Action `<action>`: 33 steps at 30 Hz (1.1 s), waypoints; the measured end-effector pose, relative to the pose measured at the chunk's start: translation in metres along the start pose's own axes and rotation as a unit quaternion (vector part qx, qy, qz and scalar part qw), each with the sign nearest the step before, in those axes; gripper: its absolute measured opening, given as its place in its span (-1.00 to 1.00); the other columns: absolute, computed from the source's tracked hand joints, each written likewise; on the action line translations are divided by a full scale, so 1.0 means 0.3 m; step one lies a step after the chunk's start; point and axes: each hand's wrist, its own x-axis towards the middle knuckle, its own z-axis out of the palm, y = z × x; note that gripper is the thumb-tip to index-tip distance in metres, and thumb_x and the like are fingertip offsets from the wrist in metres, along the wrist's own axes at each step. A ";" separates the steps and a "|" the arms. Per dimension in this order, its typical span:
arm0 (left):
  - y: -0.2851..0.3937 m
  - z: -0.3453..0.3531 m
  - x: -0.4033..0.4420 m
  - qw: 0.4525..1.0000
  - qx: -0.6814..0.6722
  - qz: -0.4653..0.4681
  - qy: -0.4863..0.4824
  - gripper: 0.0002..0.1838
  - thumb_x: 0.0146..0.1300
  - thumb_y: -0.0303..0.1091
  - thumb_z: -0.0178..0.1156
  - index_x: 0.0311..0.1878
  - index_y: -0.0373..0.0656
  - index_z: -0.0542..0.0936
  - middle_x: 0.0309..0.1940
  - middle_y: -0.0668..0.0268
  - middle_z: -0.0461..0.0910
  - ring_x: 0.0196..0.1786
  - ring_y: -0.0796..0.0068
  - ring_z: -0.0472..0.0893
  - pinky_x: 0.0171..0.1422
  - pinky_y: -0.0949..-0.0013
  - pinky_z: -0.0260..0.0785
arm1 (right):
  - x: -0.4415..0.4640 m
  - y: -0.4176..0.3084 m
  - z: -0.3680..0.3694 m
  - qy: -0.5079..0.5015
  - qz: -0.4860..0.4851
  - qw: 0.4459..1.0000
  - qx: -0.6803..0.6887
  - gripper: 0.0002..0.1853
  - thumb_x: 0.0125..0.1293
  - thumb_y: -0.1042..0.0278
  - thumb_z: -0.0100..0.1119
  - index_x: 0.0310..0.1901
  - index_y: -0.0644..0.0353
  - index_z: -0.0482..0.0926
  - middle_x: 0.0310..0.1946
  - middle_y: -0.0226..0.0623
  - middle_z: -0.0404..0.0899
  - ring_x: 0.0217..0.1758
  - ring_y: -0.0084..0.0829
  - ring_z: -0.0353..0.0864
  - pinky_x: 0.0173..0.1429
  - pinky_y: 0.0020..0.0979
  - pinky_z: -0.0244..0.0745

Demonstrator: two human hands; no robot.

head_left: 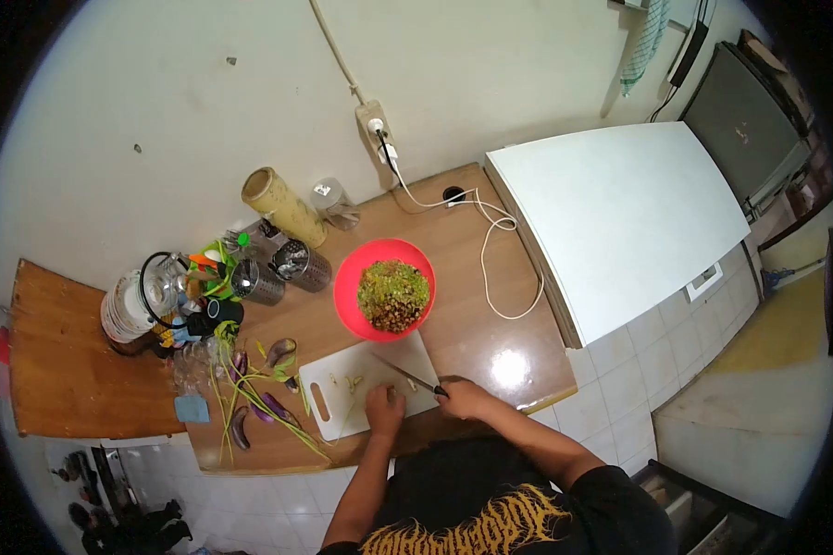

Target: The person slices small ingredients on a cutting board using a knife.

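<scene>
My right hand (463,399) is closed around the dark handle of a kitchen knife (405,373), whose blade slants up and left over a white cutting board (338,359). On the board rests my left hand (386,408), its fingers curled in; whatever they may hold is hidden. A few small pale pieces (354,383) lie on the board beside it, and one more is near the blade. Just beyond the board stands a red bowl (342,294) filled with chopped green and brown food (393,296). Purple eggplants (274,407) and long green beans (233,396) lie left of the board.
Metal utensil holders (304,265), a bamboo tube (282,205) and a clear container (334,203) stand along the wall. Stacked dishes (125,310) and glasses (194,365) crowd the left end. A white cable (487,277) loops across the right side, near a large white panel (620,222).
</scene>
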 end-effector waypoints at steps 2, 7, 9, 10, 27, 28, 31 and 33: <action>0.021 -0.013 -0.007 0.998 0.013 0.021 -0.057 -0.67 0.14 -0.24 0.37 -0.09 -0.22 0.62 -0.20 0.07 0.56 -0.07 -0.07 0.56 0.05 -0.03 0.40 | 0.031 0.076 0.060 0.053 -0.062 0.996 -0.031 -0.59 0.49 0.08 0.06 0.03 0.33 0.58 -0.04 0.19 0.65 0.07 0.16 0.64 0.22 -0.01 0.52; 0.052 0.091 0.005 0.997 0.028 0.077 0.002 -0.73 0.13 -0.20 0.38 -0.20 -0.16 0.62 -0.29 0.10 0.58 -0.13 -0.02 0.59 0.01 -0.09 0.38 | -0.009 0.051 0.050 0.109 -0.094 0.990 -0.009 -0.63 0.47 0.08 0.08 -0.02 0.27 0.59 -0.08 0.17 0.64 0.04 0.19 0.63 0.17 0.01 0.51; 0.012 0.102 0.008 0.998 0.008 0.049 -0.028 -0.75 0.14 -0.21 0.37 -0.21 -0.14 0.61 -0.27 0.11 0.59 -0.10 -0.01 0.60 0.03 -0.11 0.38 | -0.019 0.024 0.064 0.088 -0.052 0.995 0.021 -0.68 0.46 0.11 0.09 -0.07 0.24 0.57 -0.11 0.15 0.63 0.01 0.19 0.63 0.11 0.02 0.51; 0.017 0.084 0.026 0.997 -0.007 0.023 -0.068 -0.77 0.15 -0.22 0.36 -0.23 -0.13 0.60 -0.25 0.12 0.60 -0.08 0.00 0.61 0.04 -0.14 0.37 | -0.015 0.027 0.087 0.117 -0.077 0.990 0.026 -0.65 0.46 0.07 0.09 -0.03 0.24 0.57 -0.10 0.15 0.64 0.01 0.18 0.63 0.12 -0.01 0.51; -0.251 -0.173 0.071 0.964 -0.044 0.215 -0.147 -0.90 0.25 -0.36 0.18 -0.20 -0.12 0.60 -0.18 0.14 0.59 0.05 0.06 0.57 0.25 -0.02 0.29 | 0.066 -0.092 0.474 0.232 0.070 0.970 -0.010 -0.53 0.52 -0.04 0.07 -0.14 0.34 0.55 -0.42 0.11 0.67 -0.38 -0.02 0.75 -0.21 -0.06 0.60; -0.251 -0.152 0.069 0.961 -0.052 0.221 -0.155 -0.90 0.25 -0.36 0.18 -0.20 -0.12 0.60 -0.18 0.14 0.59 0.05 0.06 0.57 0.25 -0.02 0.29 | 0.057 -0.122 0.491 0.255 0.085 0.963 -0.018 -0.51 0.52 -0.06 0.06 -0.14 0.35 0.55 -0.38 0.19 0.68 -0.31 0.09 0.75 -0.14 -0.02 0.61; -0.253 -0.104 0.050 0.955 -0.086 0.247 -0.143 -0.92 0.26 -0.38 0.17 -0.23 -0.13 0.59 -0.19 0.13 0.58 0.03 0.04 0.57 0.23 -0.02 0.31 | 0.053 -0.162 0.553 0.280 0.106 0.954 -0.026 -0.47 0.51 -0.09 0.03 -0.13 0.37 0.54 -0.33 0.28 0.67 -0.19 0.26 0.70 -0.05 0.07 0.58; -0.263 -0.087 0.050 0.954 -0.091 0.256 -0.127 -0.92 0.27 -0.39 0.16 -0.23 -0.14 0.59 -0.20 0.12 0.57 0.03 0.02 0.56 0.21 -0.02 0.34 | 0.062 -0.192 0.577 0.284 0.126 0.950 -0.028 -0.48 0.52 -0.08 0.02 -0.13 0.38 0.53 -0.32 0.29 0.67 -0.19 0.28 0.69 -0.05 0.09 0.58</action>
